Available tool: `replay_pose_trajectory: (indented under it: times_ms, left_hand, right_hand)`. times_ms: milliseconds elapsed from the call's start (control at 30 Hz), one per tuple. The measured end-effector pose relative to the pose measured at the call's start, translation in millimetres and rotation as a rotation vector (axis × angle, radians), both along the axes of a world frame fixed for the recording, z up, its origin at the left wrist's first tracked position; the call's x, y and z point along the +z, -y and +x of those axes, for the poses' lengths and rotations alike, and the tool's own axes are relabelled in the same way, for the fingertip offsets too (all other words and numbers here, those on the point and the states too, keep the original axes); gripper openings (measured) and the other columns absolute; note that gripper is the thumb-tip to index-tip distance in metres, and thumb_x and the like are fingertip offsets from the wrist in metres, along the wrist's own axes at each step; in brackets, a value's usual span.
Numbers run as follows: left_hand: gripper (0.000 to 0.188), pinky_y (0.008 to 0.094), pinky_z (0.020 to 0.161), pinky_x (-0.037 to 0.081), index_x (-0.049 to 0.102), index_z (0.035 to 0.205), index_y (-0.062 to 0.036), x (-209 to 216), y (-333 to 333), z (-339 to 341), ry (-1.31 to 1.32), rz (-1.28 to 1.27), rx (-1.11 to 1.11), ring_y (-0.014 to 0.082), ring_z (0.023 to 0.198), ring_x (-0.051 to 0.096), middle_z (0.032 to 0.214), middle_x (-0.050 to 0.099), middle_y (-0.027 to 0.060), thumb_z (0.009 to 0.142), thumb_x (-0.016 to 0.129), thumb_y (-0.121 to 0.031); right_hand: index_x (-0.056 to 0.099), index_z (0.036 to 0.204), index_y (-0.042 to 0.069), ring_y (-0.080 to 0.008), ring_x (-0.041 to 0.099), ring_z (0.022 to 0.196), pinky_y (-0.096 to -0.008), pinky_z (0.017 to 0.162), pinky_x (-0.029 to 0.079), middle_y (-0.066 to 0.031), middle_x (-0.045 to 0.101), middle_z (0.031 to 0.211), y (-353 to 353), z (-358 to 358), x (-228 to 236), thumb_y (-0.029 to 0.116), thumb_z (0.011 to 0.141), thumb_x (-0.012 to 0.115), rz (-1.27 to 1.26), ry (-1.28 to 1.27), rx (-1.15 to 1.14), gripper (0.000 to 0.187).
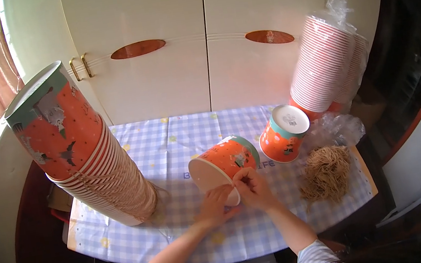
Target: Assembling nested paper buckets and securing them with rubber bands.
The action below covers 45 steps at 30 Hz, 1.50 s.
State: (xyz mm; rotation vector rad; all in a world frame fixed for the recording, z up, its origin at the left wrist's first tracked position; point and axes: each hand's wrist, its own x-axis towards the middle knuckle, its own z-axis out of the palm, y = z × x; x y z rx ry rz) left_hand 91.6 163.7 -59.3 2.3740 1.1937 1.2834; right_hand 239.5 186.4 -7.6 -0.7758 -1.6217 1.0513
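Paper bucket: the orange bucket [229,160] lies on its side, just ahead of the fingers and touching them, its open mouth turned toward the lower left.
Handling: best done with the left fingers bracing the rim lightly while the right fingertips do the fine work; squeezing the wall would probably dent it, as it looks like thin paperboard.
Look: orange printed wall, green band round the base, pale plain inside, rim apparently round and uncreased.
Right hand: thumb and fingertips of the right hand [253,189] are bunched in a pinch on the rim; whether a strand sits between them is too small to tell.
Left hand: fingers of the left hand [215,207] lie close together across the lower mouth, near the right fingertips; how firmly they press, I cannot tell.
Twine: a tan bundle of twine [326,171] lies to the right of the right fingers.
Single bucket: an upside-down bucket [281,141] stands beyond the right fingers.
Stacks: a tall nested stack [92,160], crossed by tan strands, rises left of the left fingers; plastic-wrapped buckets [323,63] stand far beyond the right.
Cloth: the checked tablecloth [183,239] spreads under everything.
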Motion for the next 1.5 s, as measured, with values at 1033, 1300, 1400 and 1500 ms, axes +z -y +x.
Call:
replay_pose_trajectory:
  times_ms: [1033,1300,1400,1500]
  left_hand:
    - [0.024,0.0384,0.061,0.044,0.056,0.101,-0.0090,-9,1,-19,0.130,-0.121,0.112,0.0312,0.069,0.056,0.076,0.058,0.0114,0.077,0.057,-0.008]
    - [0.024,0.0363,0.059,0.044,0.056,0.101,-0.0105,-9,0,-19,0.135,-0.121,0.108,0.0277,0.065,0.055,0.073,0.057,0.0096,0.076,0.057,-0.008]
    - [0.025,0.0364,0.058,0.043,0.056,0.101,-0.0108,-8,-1,-19,0.143,-0.119,0.108,0.0281,0.064,0.054,0.072,0.057,0.0095,0.076,0.057,-0.009]
    - [0.026,0.0370,0.058,0.042,0.055,0.102,-0.0117,-9,0,-18,0.161,-0.148,0.121,0.0286,0.064,0.054,0.073,0.057,0.0094,0.076,0.058,-0.009]
  right_hand:
    - [0.049,0.084,0.003,-0.0154,0.050,0.058,-0.0258,0.053,0.041,-0.0077,0.052,0.072,5,-10,-23,0.002,0.075,0.057,0.084,0.174,-0.060,0.012]
    - [0.048,0.085,0.003,-0.0160,0.051,0.058,-0.0261,0.053,0.041,-0.0081,0.053,0.071,5,-10,-21,0.003,0.076,0.057,0.056,0.180,-0.071,0.013]
    - [0.049,0.085,0.003,-0.0178,0.052,0.058,-0.0269,0.053,0.042,-0.0091,0.053,0.072,5,-10,-21,0.004,0.076,0.057,0.072,0.204,-0.088,0.013]
    - [0.049,0.085,0.004,-0.0196,0.054,0.058,-0.0279,0.052,0.043,-0.0104,0.054,0.073,6,-10,-20,0.005,0.075,0.057,0.078,0.246,-0.110,0.013]
